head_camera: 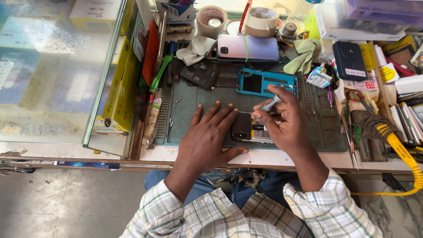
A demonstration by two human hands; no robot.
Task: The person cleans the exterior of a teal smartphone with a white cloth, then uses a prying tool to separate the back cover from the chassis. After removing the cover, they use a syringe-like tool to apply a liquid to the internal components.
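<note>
An opened phone (243, 127) with its dark battery showing lies on the green work mat (189, 105). My left hand (207, 141) rests flat on it, fingers spread, holding it down. My right hand (285, 119) grips a slim grey screwdriver (269, 104), tip pointed down at the phone's upper part. Just beyond my fingers lies a blue phone frame (264, 82).
A pink-blue phone (246, 47), loose batteries (199, 75), grey and green cloths, tape rolls (211, 20), tweezers and small tools crowd the bench. A yellow-handled soldering iron (398, 145) sits on the right. A glass display case (57, 70) stands to the left.
</note>
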